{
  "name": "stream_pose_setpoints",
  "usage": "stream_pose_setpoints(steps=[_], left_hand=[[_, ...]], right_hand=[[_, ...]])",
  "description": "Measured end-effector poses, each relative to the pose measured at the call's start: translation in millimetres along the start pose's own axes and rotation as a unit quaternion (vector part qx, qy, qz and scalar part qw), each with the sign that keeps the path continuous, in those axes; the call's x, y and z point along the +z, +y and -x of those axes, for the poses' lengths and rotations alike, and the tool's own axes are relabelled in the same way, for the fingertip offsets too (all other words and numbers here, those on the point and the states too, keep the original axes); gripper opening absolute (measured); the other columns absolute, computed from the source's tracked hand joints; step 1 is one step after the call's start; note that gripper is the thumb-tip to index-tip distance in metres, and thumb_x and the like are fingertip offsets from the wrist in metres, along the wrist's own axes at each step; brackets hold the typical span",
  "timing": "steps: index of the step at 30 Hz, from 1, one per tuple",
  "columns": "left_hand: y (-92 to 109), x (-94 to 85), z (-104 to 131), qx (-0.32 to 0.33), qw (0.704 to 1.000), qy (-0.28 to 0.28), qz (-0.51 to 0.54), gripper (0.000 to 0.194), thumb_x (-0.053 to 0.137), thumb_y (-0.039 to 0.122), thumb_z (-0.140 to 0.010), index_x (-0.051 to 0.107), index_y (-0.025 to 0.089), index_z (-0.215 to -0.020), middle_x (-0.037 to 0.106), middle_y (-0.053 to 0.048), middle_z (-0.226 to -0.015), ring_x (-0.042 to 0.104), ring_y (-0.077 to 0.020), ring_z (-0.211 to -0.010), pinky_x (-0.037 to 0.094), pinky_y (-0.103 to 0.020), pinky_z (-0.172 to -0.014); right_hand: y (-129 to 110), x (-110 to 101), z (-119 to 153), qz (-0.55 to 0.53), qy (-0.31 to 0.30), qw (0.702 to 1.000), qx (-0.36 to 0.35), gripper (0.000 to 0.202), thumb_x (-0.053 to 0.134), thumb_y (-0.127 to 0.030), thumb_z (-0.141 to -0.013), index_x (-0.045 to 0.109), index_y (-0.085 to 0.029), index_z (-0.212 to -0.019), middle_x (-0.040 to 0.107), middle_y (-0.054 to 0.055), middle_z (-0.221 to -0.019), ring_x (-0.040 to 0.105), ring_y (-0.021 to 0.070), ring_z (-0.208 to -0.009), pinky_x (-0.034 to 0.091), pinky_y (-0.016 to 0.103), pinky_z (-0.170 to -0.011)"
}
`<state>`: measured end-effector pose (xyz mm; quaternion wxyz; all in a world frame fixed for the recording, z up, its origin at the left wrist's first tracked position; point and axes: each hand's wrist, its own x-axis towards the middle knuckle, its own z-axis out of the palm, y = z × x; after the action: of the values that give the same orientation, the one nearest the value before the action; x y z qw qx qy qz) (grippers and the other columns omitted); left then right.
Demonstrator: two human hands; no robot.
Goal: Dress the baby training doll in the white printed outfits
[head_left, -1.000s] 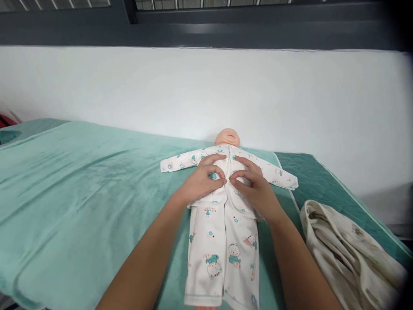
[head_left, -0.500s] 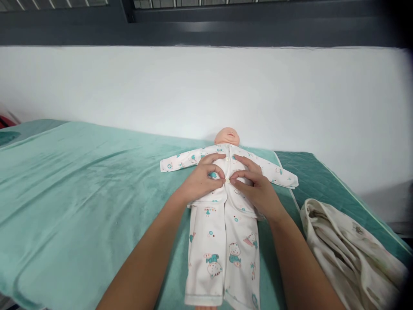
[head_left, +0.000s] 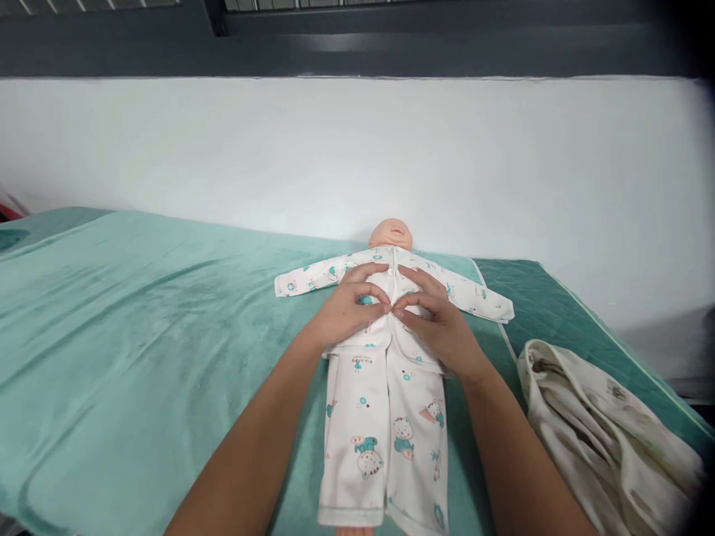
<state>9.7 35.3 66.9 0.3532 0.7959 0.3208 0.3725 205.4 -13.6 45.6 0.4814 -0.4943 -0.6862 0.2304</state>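
Observation:
A baby doll (head_left: 391, 234) lies on its back, dressed in a white printed button-front shirt (head_left: 474, 292) and matching trousers (head_left: 362, 424). Its sleeves stretch out to both sides. My left hand (head_left: 351, 309) rests on the shirt front, thumb and index finger pinching the fabric edge at the middle. From the other side my right hand (head_left: 436, 320) pinches at the same spot, its fingertips meeting those of the left. The lower button there is covered by my fingertips. A higher button (head_left: 392, 272) shows between my hands, near the chest.
The doll lies on a light green blanket (head_left: 139, 357) over a bed. A crumpled off-white cloth (head_left: 603, 439) is at the right, partly on a darker green quilted cover (head_left: 536, 298). Behind the bed stands a white wall (head_left: 279, 149) below a dark frame (head_left: 391, 52).
My fingertips have drawn together over the lower button, which showed between them before. The whole view has shifted slightly.

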Motion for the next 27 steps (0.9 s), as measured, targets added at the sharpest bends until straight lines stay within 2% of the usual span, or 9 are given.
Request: stream_pose_setpoints(steps=[7, 14, 19, 21, 22, 24, 26, 27], left_hand=[[-6, 1.8, -2, 0.052, 0.998, -0.003, -0.022, 0.021, 0.069, 0.024, -0.085, 0.074, 0.032, -0.104, 0.048, -0.002, -0.148, 0.037, -0.0225, -0.144, 0.028, -0.046, -0.122], [-2, 2.8, 0, 0.038, 0.999, 0.003, -0.035, 0.014, 0.07, 0.025, -0.084, 0.073, 0.03, -0.097, 0.048, -0.001, -0.148, 0.036, -0.0234, -0.144, 0.029, -0.044, -0.12], [-1, 5.3, 0, 0.008, 0.998, 0.033, 0.05, 0.003, 0.069, 0.026, -0.083, 0.07, 0.023, -0.086, 0.051, -0.003, -0.145, 0.042, -0.0233, -0.138, 0.03, -0.039, -0.116], [-5, 5.6, -2, -0.022, 0.989, 0.082, 0.121, 0.004, 0.068, 0.025, -0.083, 0.066, 0.022, -0.084, 0.061, -0.004, -0.131, 0.054, -0.0208, -0.123, 0.037, -0.035, -0.108], [-8, 5.2, -4, -0.037, 0.977, 0.131, 0.162, 0.005, 0.067, 0.025, -0.083, 0.064, 0.022, -0.085, 0.064, -0.004, -0.118, 0.059, -0.0184, -0.111, 0.041, -0.032, -0.101], [-16, 3.5, -7, -0.071, 0.933, 0.263, 0.236, 0.008, 0.065, 0.025, -0.082, 0.059, 0.022, -0.087, 0.063, -0.001, -0.093, 0.06, -0.0138, -0.087, 0.045, -0.027, -0.085], [-25, 1.1, -10, -0.117, 0.883, 0.366, 0.271, 0.014, 0.065, 0.028, -0.081, 0.056, 0.022, -0.091, 0.057, 0.002, -0.084, 0.055, -0.0117, -0.075, 0.045, -0.025, -0.074], [-29, 0.0, -11, -0.146, 0.869, 0.387, 0.273, 0.017, 0.065, 0.031, -0.081, 0.056, 0.023, -0.092, 0.056, 0.002, -0.084, 0.055, -0.0118, -0.075, 0.044, -0.025, -0.072]], right_hand=[[-2, 6, -1, -0.021, 0.064, 0.998, 0.004, 0.01, 0.065, -0.037, -0.089, 0.062, -0.027, -0.09, 0.054, 0.001, -0.143, 0.041, 0.0243, -0.139, 0.026, 0.052, -0.118], [-5, 11, -1, 0.04, 0.079, 0.996, -0.025, 0.008, 0.067, -0.029, -0.086, 0.06, -0.026, -0.085, 0.056, 0.002, -0.141, 0.043, 0.0233, -0.137, 0.028, 0.05, -0.116], [-7, 12, 0, -0.005, 0.099, 0.995, -0.004, 0.006, 0.067, -0.027, -0.083, 0.062, -0.025, -0.083, 0.058, 0.002, -0.138, 0.045, 0.0239, -0.135, 0.026, 0.048, -0.116], [-7, 9, -1, -0.095, 0.145, 0.984, 0.043, 0.01, 0.067, -0.03, -0.081, 0.06, -0.023, -0.08, 0.062, 0.003, -0.131, 0.052, 0.0245, -0.128, 0.034, 0.045, -0.111], [-7, 6, -2, -0.153, 0.185, 0.968, 0.079, 0.013, 0.066, -0.032, -0.081, 0.059, -0.023, -0.079, 0.065, 0.003, -0.124, 0.057, 0.024, -0.119, 0.04, 0.043, -0.105], [-3, -1, -4, -0.241, 0.281, 0.916, 0.155, 0.016, 0.065, -0.035, -0.079, 0.056, -0.022, -0.077, 0.068, 0.002, -0.106, 0.064, 0.0201, -0.097, 0.049, 0.035, -0.086], [3, -8, -7, -0.241, 0.351, 0.879, 0.215, 0.019, 0.068, -0.036, -0.075, 0.057, -0.021, -0.081, 0.066, -0.001, -0.09, 0.061, 0.0156, -0.08, 0.048, 0.028, -0.071], [7, -10, -8, -0.217, 0.36, 0.876, 0.236, 0.023, 0.069, -0.038, -0.074, 0.06, -0.021, -0.086, 0.065, -0.002, -0.087, 0.059, 0.0144, -0.076, 0.046, 0.027, -0.068]])
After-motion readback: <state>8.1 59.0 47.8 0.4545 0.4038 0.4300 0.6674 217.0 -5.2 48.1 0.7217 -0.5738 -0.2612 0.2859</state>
